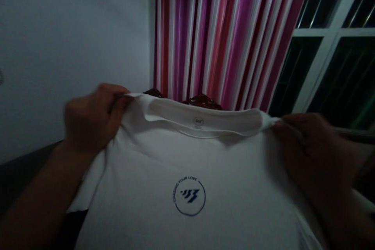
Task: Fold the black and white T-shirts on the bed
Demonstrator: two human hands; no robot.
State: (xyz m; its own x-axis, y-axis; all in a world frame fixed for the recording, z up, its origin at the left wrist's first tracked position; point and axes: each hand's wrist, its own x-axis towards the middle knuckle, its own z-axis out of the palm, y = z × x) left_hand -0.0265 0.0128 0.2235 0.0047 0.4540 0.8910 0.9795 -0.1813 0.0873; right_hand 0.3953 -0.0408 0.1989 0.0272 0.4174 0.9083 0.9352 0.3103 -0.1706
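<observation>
A white T-shirt (187, 160) hangs spread in front of me, held up by its shoulders. It carries a round blue logo with lettering (189, 196) below the collar (202, 119), and a small label sits inside the neck. My left hand (90, 119) is closed, pinching the shirt's left shoulder seam. My right hand (304, 140) is closed on the right shoulder seam, fingers pressed on the cloth. The shirt's lower part runs out of the picture.
A striped pink, purple and white curtain (222, 35) hangs straight ahead. A dark window with a white frame (331, 43) is at the right. A plain pale wall (73, 35) fills the left. Carved dark wood (202, 100) peeks above the collar.
</observation>
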